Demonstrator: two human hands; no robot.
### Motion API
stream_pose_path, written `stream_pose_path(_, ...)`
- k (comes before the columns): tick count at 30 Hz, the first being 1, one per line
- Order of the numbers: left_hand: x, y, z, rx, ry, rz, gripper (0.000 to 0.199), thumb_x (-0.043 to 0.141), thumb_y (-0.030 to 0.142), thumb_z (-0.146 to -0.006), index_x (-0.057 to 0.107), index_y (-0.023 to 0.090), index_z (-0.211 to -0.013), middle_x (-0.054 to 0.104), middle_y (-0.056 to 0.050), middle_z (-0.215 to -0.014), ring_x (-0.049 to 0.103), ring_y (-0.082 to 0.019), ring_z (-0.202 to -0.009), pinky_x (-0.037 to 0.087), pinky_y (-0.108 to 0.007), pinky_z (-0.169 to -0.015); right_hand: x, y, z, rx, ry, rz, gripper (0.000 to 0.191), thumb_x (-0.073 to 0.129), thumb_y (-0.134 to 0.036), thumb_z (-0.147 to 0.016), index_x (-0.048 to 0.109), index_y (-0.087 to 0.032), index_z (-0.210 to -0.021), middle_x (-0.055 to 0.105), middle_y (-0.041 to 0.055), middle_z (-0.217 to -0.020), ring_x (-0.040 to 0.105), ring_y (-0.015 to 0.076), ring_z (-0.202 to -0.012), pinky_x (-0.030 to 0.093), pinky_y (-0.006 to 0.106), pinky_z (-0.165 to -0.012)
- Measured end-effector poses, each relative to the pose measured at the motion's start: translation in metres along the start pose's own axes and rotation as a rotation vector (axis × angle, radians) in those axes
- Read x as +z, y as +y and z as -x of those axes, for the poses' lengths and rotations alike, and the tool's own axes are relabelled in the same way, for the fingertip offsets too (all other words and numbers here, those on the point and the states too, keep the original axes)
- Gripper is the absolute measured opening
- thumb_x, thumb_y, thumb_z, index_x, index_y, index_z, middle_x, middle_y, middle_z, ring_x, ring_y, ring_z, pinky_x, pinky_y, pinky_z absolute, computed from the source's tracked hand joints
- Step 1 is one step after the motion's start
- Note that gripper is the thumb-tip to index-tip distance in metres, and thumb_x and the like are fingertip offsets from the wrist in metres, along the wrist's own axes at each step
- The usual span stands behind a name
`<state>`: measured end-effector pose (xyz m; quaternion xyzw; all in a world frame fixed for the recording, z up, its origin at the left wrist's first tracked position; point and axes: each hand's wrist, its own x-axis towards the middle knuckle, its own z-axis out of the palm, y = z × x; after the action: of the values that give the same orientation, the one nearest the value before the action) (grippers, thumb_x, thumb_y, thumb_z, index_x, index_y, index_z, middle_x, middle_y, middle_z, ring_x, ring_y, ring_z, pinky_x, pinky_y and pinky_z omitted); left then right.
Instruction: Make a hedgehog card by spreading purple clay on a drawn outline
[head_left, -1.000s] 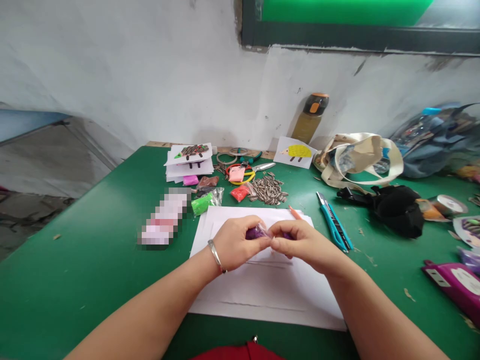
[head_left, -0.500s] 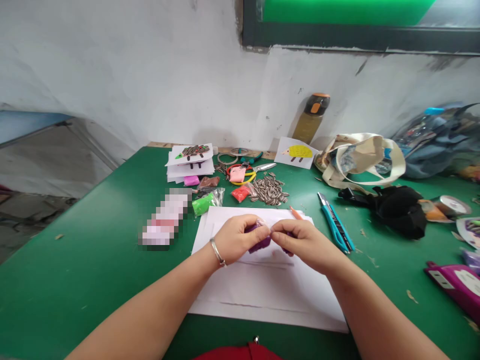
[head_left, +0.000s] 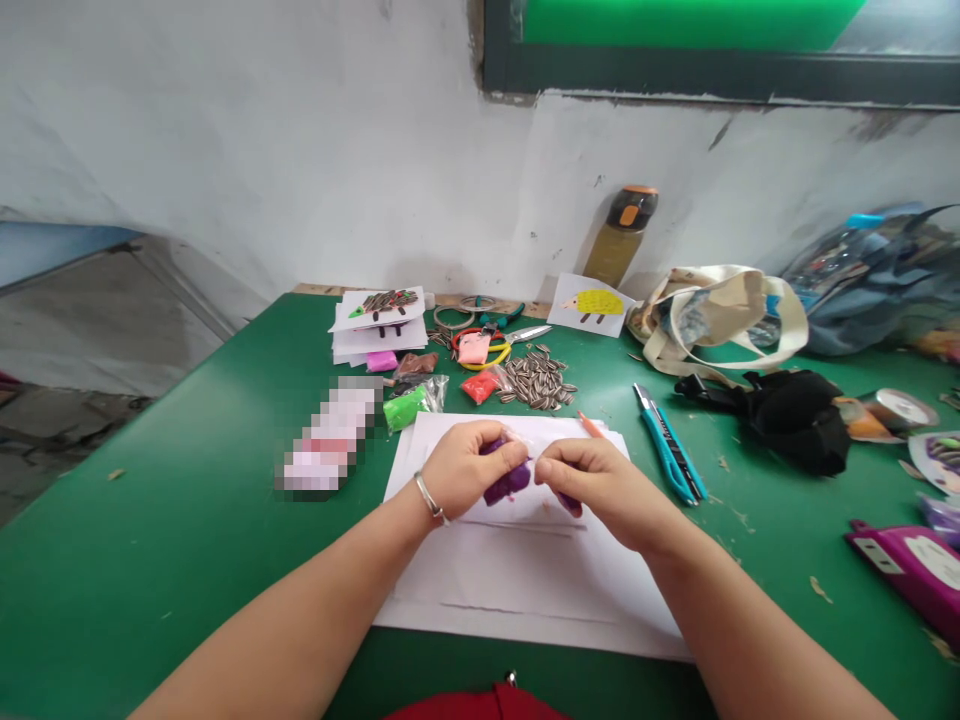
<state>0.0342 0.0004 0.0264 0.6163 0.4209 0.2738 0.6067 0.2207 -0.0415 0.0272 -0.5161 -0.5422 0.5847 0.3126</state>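
**Craft table [head_left: 150, 560] lot: two hands, purple clay, assorted supplies**

Entries run left to right.

1 pixelated packet [head_left: 328, 435], blurred, contents unreadable.
1 stack of paper cards [head_left: 379, 340], top card bearing a seed-covered hedgehog.
1 pink clay packet [head_left: 381, 361], at the foot of the stack.
1 brown packet [head_left: 415, 364].
1 green clay bag [head_left: 405, 409].
1 left hand [head_left: 469, 468], wearing 1 silver bangle [head_left: 429, 498], fingers curled around the clay.
1 red clay packet [head_left: 480, 387].
1 purple clay [head_left: 506, 482], the main lump gripped in the left hand, a smaller part showing under the right fingers, both held above the paper; whether it is one piece or two cannot be told.
1 layered set of white paper sheets [head_left: 525, 590], beneath both hands.
1 pile of sunflower seeds [head_left: 538, 382].
1 pair of scissors [head_left: 527, 333].
1 yellow hedgehog card [head_left: 592, 305], leaning at the back edge.
1 water bottle [head_left: 621, 235], against the wall.
1 right hand [head_left: 607, 488], closed on the clay, just beside the left.
1 teal utility knife [head_left: 671, 452].
1 canvas tote bag [head_left: 720, 315].
1 black bag [head_left: 799, 422].
1 tape roll [head_left: 900, 409].
1 magenta pouch [head_left: 900, 570].
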Motion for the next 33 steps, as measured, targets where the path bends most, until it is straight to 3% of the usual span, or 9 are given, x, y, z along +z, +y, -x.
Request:
stream_pose_path(4, -0.020, -0.005, -0.010, 0.061, 0.194, -0.051, 0.037, 0.063, 0.050, -0.081, 0.063, 0.014, -0.074, 0.063, -0.001, -0.060, 0.054, -0.011, -0.048, 0.045, -0.022, -0.045, -0.003, 0.010, -0.006, 0.009, 0.072, -0.330, 0.027, 0.066, -0.045, -0.080, 0.066, -0.018, -0.084, 0.051, -0.0037, -0.063, 0.047, 0.0091, -0.055, 0.036, 0.025, -0.054)
stream_pose_path(8, -0.039, -0.013, -0.019, 0.108, 0.294, -0.120, 0.046, 0.055, 0.056, -0.085, 0.068, 0.012, -0.081, 0.067, -0.006, -0.070, 0.058, -0.013, -0.055, 0.047, -0.025, -0.051, -0.006, 0.014, -0.008, 0.025, 0.079, -0.507, 0.022, 0.075, -0.030, -0.073, 0.066, -0.019, -0.090, 0.055, -0.0029, -0.069, 0.050, 0.0091, -0.063, 0.038, 0.023, -0.058)
stream_pose_path(12, -0.048, -0.021, -0.024, 0.123, 0.370, -0.303, 0.035, 0.057, 0.047, -0.084, 0.071, 0.015, -0.089, 0.071, -0.005, -0.078, 0.062, -0.017, -0.066, 0.050, -0.027, -0.061, -0.006, 0.014, -0.010, 0.034, 0.106, -0.527, 0.023, 0.078, -0.028, -0.068, 0.066, -0.019, -0.085, 0.059, -0.0013, -0.074, 0.055, 0.0105, -0.068, 0.042, 0.023, -0.060)
stream_pose_path(15, -0.051, -0.024, -0.027, 0.128, 0.395, -0.480, 0.032, 0.056, 0.040, -0.083, 0.070, 0.019, -0.103, 0.073, -0.005, -0.095, 0.066, -0.021, -0.084, 0.051, -0.032, -0.077, -0.006, 0.015, -0.011, 0.038, 0.123, -0.547, 0.026, 0.079, -0.030, -0.068, 0.068, -0.019, -0.089, 0.064, 0.0017, -0.088, 0.060, 0.0118, -0.074, 0.046, 0.025, -0.065)
stream_pose_path(18, -0.053, -0.026, -0.028, 0.077, 0.451, -0.665, 0.037, 0.056, 0.039, -0.084, 0.067, 0.022, -0.114, 0.072, -0.005, -0.107, 0.065, -0.024, -0.097, 0.049, -0.035, -0.088, -0.007, 0.016, -0.012, 0.047, 0.114, -0.592, 0.035, 0.081, -0.026, -0.066, 0.068, -0.020, -0.098, 0.067, 0.0041, -0.100, 0.065, 0.0145, -0.084, 0.051, 0.030, -0.080)
stream_pose_path(21, -0.054, -0.028, -0.030, 0.071, 0.502, -0.808, 0.042, 0.055, 0.036, -0.085, 0.062, 0.021, -0.124, 0.069, -0.006, -0.117, 0.063, -0.026, -0.106, 0.047, -0.035, -0.095, -0.007, 0.017, -0.011, 0.049, 0.102, -0.620, 0.040, 0.082, -0.024, -0.064, 0.068, -0.020, -0.101, 0.070, 0.0052, -0.098, 0.067, 0.0180, -0.093, 0.049, 0.036, -0.094)
stream_pose_path(27, -0.060, -0.038, -0.034, 0.268, 0.557, -0.993, 0.047, 0.051, 0.028, -0.084, 0.057, 0.013, -0.129, 0.063, -0.012, -0.126, 0.057, -0.028, -0.117, 0.039, -0.041, -0.106, -0.005, 0.015, -0.009, 0.030, 0.124, -0.539, 0.032, 0.081, -0.032, -0.068, 0.068, -0.019, -0.095, 0.071, 0.0053, -0.094, 0.069, 0.0183, -0.088, 0.053, 0.035, -0.086)
stream_pose_path(30, -0.056, -0.033, -0.029, 0.436, 0.628, -0.967, 0.039, 0.051, 0.029, -0.085, 0.064, 0.012, -0.118, 0.063, -0.014, -0.125, 0.053, -0.029, -0.122, 0.033, -0.044, -0.111, -0.003, 0.017, -0.011, -0.006, 0.157, -0.445, 0.027, 0.078, -0.034, -0.071, 0.068, -0.019, -0.090, 0.070, 0.0038, -0.088, 0.068, 0.0169, -0.079, 0.055, 0.034, -0.076)
stream_pose_path(33, -0.039, -0.020, -0.017, 0.501, 0.633, -0.645, 0.031, 0.052, 0.034, -0.088, 0.069, 0.015, -0.107, 0.066, -0.012, -0.119, 0.055, -0.026, -0.118, 0.036, -0.043, -0.109, 0.001, 0.019, -0.011, -0.087, 0.277, -0.287, 0.021, 0.073, -0.035, -0.076, 0.067, -0.019, -0.088, 0.069, 0.0032, -0.081, 0.066, 0.0168, -0.074, 0.054, 0.034, -0.072)
